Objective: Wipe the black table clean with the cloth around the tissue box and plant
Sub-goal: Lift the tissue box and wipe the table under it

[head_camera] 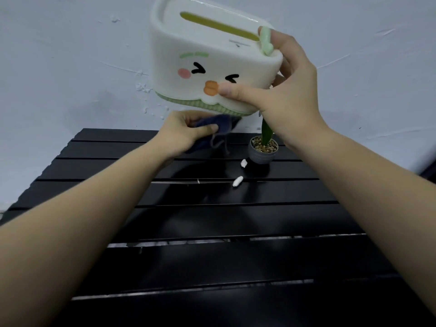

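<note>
**A:** Where's the cloth?

**B:** Bunched in my left hand, fingers clamped on it, at the table's twelve o'clock edge, under the tissue box. My right hand grips that box, lifted clear and tilted.

**A:** Risks?

**B:** The plant sits at about three o'clock from the cloth; a wide sweep could topple it. White scraps near its pot may just scatter. The tilted box could slip.

White duck-face tissue box held tilted above black slatted table. Dark blue cloth bunched at back edge. Small potted plant stands right.
</note>
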Available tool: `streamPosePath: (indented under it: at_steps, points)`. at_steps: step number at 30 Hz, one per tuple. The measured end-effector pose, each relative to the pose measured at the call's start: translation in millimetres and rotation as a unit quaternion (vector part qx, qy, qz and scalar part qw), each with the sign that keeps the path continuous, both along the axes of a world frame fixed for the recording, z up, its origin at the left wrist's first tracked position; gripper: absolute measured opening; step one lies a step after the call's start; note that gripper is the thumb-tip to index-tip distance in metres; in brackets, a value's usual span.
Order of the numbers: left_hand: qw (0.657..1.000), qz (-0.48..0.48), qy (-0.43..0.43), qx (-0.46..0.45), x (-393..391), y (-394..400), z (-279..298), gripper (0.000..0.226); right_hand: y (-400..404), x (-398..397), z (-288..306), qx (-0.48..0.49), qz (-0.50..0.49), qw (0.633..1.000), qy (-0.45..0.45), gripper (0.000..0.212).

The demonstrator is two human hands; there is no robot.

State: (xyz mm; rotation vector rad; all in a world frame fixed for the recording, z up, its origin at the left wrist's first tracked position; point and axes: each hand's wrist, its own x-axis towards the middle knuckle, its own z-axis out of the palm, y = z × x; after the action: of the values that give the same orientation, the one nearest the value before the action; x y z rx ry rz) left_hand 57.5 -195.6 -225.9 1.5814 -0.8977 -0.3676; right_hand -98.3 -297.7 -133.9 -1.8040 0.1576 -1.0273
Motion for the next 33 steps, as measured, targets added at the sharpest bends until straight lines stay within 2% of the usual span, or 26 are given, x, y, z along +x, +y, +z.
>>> streamPosePath:
  at_steps: [2, 5, 7, 10, 12, 14, 16, 18, 19, 20, 22, 23, 25, 27, 30, 33]
  points:
    - [0.998, 0.055, -0.045, -0.003, 0, -7, -13, 0.030, 5, 3, 1, 0.010, 0.001, 1.000, -0.003, 0.086]
    - [0.984, 0.022, -0.149, 0.093, -9, -11, -33, 0.031, 10, 6, -1, 0.009, -0.004, 1.000, 0.009, 0.086]
    - [0.978, -0.023, -0.173, 0.110, -17, -7, -34, 0.029, 12, 7, -3, 0.010, -0.004, 1.000, 0.017, 0.086]
    - [0.976, -0.152, -0.101, 0.118, -30, 10, -22, 0.028, 13, 9, -3, 0.008, -0.001, 1.000, 0.021, 0.084]
    - [0.964, -0.235, -0.010, 0.126, -38, 29, -14, 0.030, 14, 9, -3, 0.010, 0.001, 1.000, 0.018, 0.083]
    - [0.953, -0.268, 0.082, 0.116, -40, 46, -5, 0.031, 16, 11, -4, 0.012, 0.003, 1.000, 0.015, 0.083]
    - [0.963, -0.213, 0.154, 0.064, -31, 57, -2, 0.032, 18, 14, -5, 0.016, 0.008, 1.000, 0.015, 0.085]
    - [0.979, -0.091, 0.185, -0.005, -12, 60, -5, 0.033, 18, 17, -6, 0.019, 0.004, 1.000, 0.012, 0.087]
    - [0.986, -0.025, 0.165, -0.028, -3, 60, -8, 0.033, 18, 19, -7, 0.019, -0.001, 1.000, 0.010, 0.088]
    - [0.993, 0.038, 0.108, -0.025, 4, 60, -13, 0.032, 18, 21, -9, 0.020, -0.005, 1.000, 0.009, 0.089]
    - [0.992, 0.102, -0.049, 0.050, 12, 62, -24, 0.029, 19, 28, -14, 0.023, -0.012, 1.000, 0.016, 0.091]
    - [0.985, 0.092, -0.112, 0.093, 11, 64, -27, 0.028, 19, 31, -18, 0.022, -0.016, 0.999, 0.026, 0.093]
    - [0.977, 0.016, -0.164, 0.134, 0, 71, -26, 0.026, 17, 39, -29, 0.018, -0.024, 0.998, 0.048, 0.096]
    - [0.977, -0.081, -0.132, 0.145, -23, 84, -19, 0.024, 16, 44, -41, 0.016, -0.026, 0.997, 0.071, 0.096]
    - [0.975, -0.172, 0.031, 0.135, -55, 113, -6, 0.027, 16, 49, -58, 0.014, -0.015, 0.994, 0.108, 0.095]
    - [0.977, -0.120, 0.148, 0.095, -46, 145, 5, 0.027, 21, 52, -73, 0.015, -0.011, 0.991, 0.132, 0.094]
